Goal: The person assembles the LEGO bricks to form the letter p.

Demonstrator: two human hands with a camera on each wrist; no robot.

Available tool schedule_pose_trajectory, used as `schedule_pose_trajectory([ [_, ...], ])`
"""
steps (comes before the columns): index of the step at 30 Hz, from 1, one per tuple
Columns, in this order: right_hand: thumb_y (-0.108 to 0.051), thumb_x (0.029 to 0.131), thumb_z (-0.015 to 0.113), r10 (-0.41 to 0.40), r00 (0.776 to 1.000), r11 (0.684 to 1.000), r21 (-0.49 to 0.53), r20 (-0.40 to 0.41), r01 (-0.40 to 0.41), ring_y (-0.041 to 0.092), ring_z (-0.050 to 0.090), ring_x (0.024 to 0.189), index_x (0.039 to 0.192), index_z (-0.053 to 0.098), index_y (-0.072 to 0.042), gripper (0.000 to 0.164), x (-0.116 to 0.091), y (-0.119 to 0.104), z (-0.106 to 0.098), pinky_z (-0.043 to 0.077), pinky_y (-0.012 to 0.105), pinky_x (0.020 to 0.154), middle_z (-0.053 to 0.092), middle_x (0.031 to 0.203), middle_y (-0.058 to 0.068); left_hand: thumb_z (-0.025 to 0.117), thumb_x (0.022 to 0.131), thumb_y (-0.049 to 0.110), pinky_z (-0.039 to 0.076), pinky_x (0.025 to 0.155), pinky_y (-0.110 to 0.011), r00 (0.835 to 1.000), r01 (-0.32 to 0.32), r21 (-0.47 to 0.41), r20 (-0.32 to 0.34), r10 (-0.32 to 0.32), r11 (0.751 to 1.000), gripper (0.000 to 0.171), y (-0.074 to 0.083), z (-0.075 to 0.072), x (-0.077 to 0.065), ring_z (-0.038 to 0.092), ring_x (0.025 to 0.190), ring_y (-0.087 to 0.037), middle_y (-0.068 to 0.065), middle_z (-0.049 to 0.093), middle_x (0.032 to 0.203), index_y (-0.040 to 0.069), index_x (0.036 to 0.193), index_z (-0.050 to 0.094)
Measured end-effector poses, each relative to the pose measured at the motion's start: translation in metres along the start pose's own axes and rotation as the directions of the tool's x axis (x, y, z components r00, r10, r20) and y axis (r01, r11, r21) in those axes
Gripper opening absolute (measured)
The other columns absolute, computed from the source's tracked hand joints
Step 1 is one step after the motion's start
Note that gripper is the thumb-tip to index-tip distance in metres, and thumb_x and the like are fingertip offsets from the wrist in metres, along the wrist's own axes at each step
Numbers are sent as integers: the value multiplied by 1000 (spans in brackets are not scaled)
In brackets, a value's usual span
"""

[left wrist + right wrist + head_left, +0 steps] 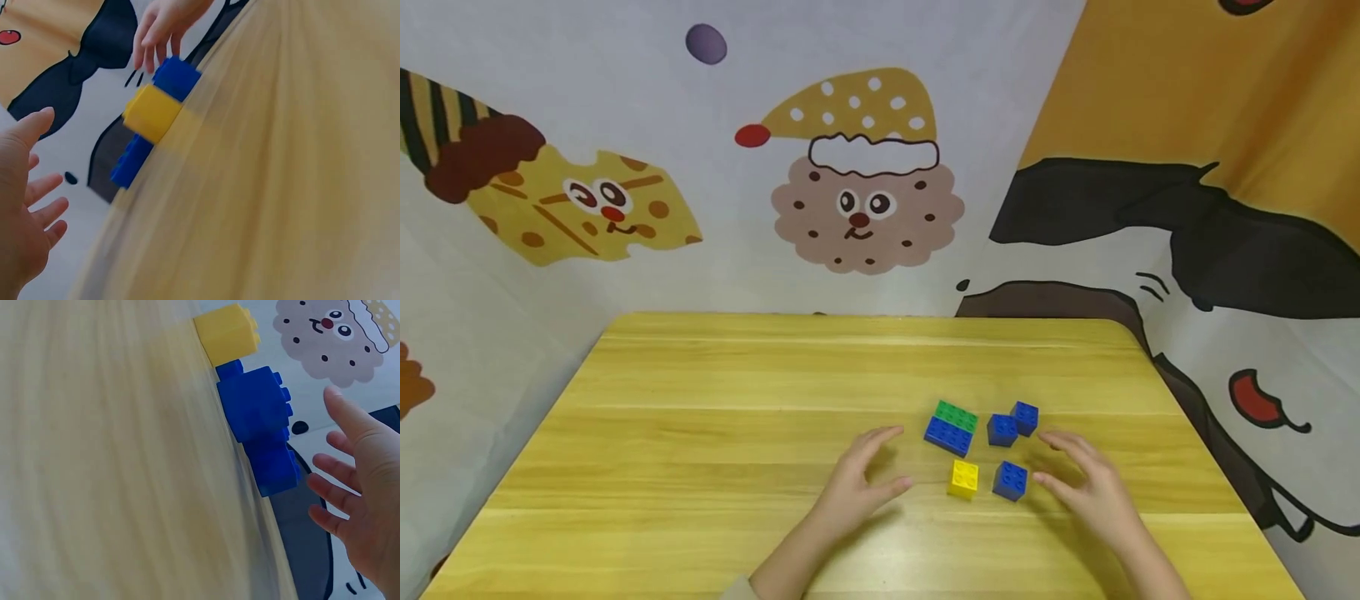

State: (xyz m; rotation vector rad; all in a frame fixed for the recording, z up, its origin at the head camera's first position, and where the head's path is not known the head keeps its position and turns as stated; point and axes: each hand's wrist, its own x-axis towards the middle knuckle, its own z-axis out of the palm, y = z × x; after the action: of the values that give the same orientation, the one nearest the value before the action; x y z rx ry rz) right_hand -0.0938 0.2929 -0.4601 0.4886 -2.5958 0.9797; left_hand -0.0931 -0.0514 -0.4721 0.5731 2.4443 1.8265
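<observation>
Beside blocks, well inside the table edge: left hand, right hand, fingers parted, empty, broad room leftward.

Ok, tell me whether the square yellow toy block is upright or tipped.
Upright. The square yellow toy block sits flat on the wood-grain table; the head view shows its studs on top.

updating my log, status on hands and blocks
Left hand, right hand: open, empty. Yellow block, green block, blue blocks on table, between the hands. No obstruction visible.
</observation>
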Motion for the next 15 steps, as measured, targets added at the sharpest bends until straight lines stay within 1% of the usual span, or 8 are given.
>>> schedule_pose_trajectory([
  [2, -8, 71, 84, 23, 999, 999, 21, 22, -24, 2, 50, 107, 122, 62, -5, 55, -2, 2, 2, 28, 7, 92, 60, 121, 5, 73, 83, 32, 31, 104, -49, 1000, 0, -12, 17, 0, 1000, 65, -1, 8, 1, 40, 130, -26, -1, 44, 143, 14, 140, 48],
  [3, -9, 72, 84, 35, 999, 999, 31, 32, -36, 3, 51, 107, 122, 62, -5, 55, -3, 3, 3, 29, 7, 92, 60, 122, 4, 73, 83, 32, 32, 104, -48, 1000, 0, -17, 23, 1, 1000, 64, -1, 11, 2, 40, 130, -26, 0, 45, 142, 13, 139, 48],
  [6, -13, 74, 83, 65, 996, 997, 45, 62, -68, 8, 53, 105, 122, 63, -8, 53, -4, 4, 6, 34, 10, 90, 60, 122, 2, 73, 84, 28, 33, 103, -49, 999, -3, -28, 36, 4, 1000, 61, -1, 21, 5, 43, 127, -26, 1, 48, 139, 13, 138, 50],
  [9, -17, 75, 83, 89, 992, 994, 50, 85, -93, 14, 56, 103, 121, 63, -8, 51, -6, 3, 8, 39, 14, 88, 61, 120, 1, 73, 84, 27, 34, 102, -50, 999, 9, -34, 54, -7, 999, 58, -1, 29, 7, 45, 125, -27, 0, 50, 137, 14, 137, 52],
  [11, -19, 75, 82, 105, 989, 992, 53, 100, -110, 14, 56, 104, 120, 64, -9, 50, -7, 3, 10, 39, 14, 88, 62, 119, -1, 73, 85, 28, 34, 102, -52, 998, 17, -39, 66, -15, 999, 57, -1, 34, 9, 46, 125, -27, -1, 50, 136, 15, 136, 53],
  [15, -21, 75, 82, 141, 982, 985, 83, 124, -151, 12, 56, 106, 119, 65, -10, 48, -10, 1, 14, 32, 9, 91, 63, 116, -3, 74, 84, 26, 34, 102, -51, 996, 26, -39, 89, -22, 999, 56, -2, 43, 13, 47, 123, -24, 0, 53, 133, 14, 135, 54],
])
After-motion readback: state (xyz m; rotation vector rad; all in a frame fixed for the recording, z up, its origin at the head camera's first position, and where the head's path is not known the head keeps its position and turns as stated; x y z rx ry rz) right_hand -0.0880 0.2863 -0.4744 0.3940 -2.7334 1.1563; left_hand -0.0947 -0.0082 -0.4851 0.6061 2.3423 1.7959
